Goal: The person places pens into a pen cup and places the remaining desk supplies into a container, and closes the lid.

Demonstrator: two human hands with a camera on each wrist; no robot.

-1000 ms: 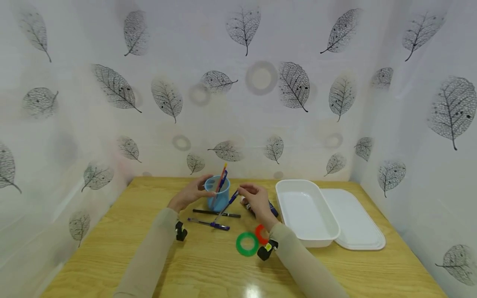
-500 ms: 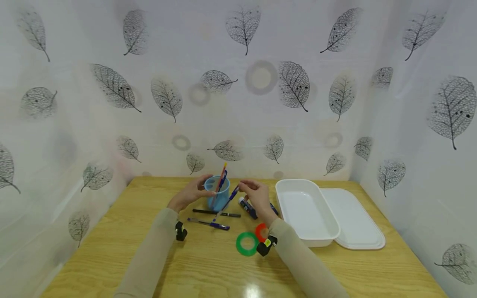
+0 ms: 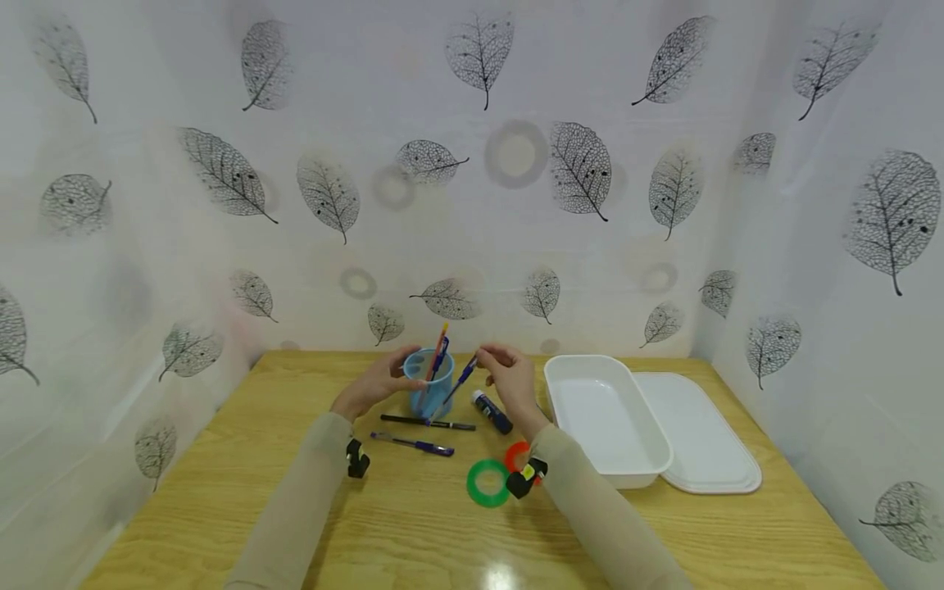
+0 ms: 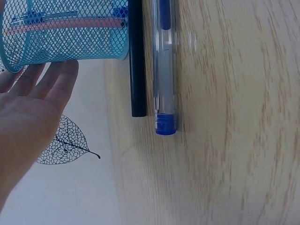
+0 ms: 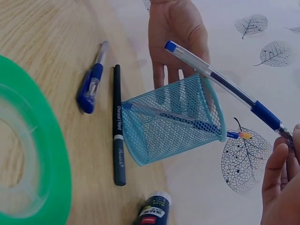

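My left hand (image 3: pixel 374 383) grips a light blue mesh pen cup (image 5: pixel 168 122), thumb on the near side and fingers round the far side. A pencil with a yellow end (image 3: pixel 444 329) and a blue pen (image 3: pixel 440 358) stand in the cup. My right hand (image 3: pixel 511 381) pinches a clear pen with a blue grip (image 5: pixel 229 95) near one end. That pen slants in front of the cup, its blue end cap pointing down toward the table in the head view. Before the cup lie a black charcoal pencil (image 5: pixel 117 124) and another blue pen (image 3: pixel 413 444).
A glue stick (image 3: pixel 492 411) lies right of the cup. Green (image 3: pixel 472 483) and red (image 3: pixel 515 460) tape rolls lie nearer the front, below the right wrist. Farther right are a white tray (image 3: pixel 667 455) and its white lid (image 3: pixel 708 434). A leaf-print curtain (image 3: pixel 472 246) hangs behind the table.
My right hand has lifted the pen up off the other blue pen and slightly right, uncovering the glue stick. The left hand stays on the cup.
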